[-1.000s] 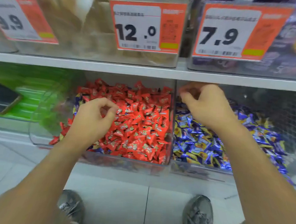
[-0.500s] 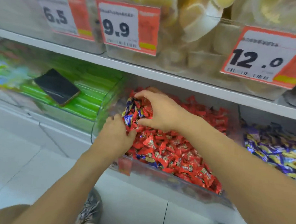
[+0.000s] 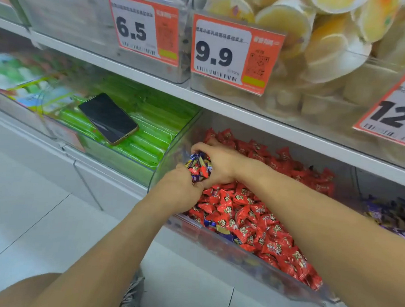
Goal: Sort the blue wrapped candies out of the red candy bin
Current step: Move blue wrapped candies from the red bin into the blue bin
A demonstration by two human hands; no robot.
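Now both hands work at the left end of the clear plastic bin of red wrapped candies (image 3: 252,217), where a second ago the right hand (image 3: 219,163) was over the neighbouring bin of blue and yellow wrapped candies (image 3: 395,217) on the right. It has crossed back, which suggests one batch was dropped off and another is being gathered. The right hand's fingers curl round a mixed clump of blue and red wrapped candies (image 3: 199,167), pressed against the bin's left wall. The left hand (image 3: 183,185) cups the clump from below, fingers bent against it.

The clump holds red pieces as well as blue, so it will likely need picking through before it moves. More blue wrappers (image 3: 218,228) show among the red along the front edge of the bin, so the sorting is far from finished. A black smartphone (image 3: 108,118) lies on the green packets (image 3: 148,136) in the bin to the left.
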